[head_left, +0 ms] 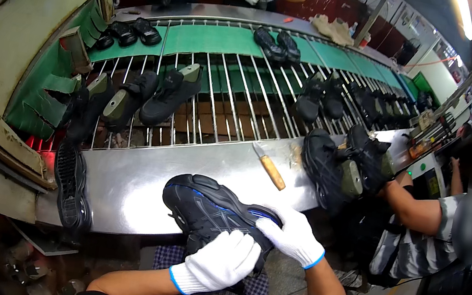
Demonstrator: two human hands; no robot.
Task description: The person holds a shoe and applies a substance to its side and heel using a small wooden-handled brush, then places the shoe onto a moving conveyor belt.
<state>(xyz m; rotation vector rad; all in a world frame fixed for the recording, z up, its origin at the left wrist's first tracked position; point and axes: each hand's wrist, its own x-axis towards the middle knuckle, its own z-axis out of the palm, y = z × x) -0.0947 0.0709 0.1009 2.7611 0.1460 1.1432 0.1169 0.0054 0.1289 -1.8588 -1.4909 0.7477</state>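
A black sneaker (206, 210) lies tilted on its side in front of me, at the metal table's near edge, its thick sole facing away. My left hand (222, 263), in a white knit glove with a blue cuff, is closed round its upper. At the sneaker's right end, my right hand (294, 238), gloved the same way, grips the sole with the thumb along it. Beyond the shoe, a knife (271, 172) with a wooden handle rests on the metal. The sneaker's underside near my palms is hidden.
A roller conveyor (217, 106) carries black shoes, several with grey-green lasts. Beyond it runs a green belt (203, 40). One black sole (72, 191) lies at the table's left, and black shoes (324, 166) stand at its right. Co-workers sit across and at my right.
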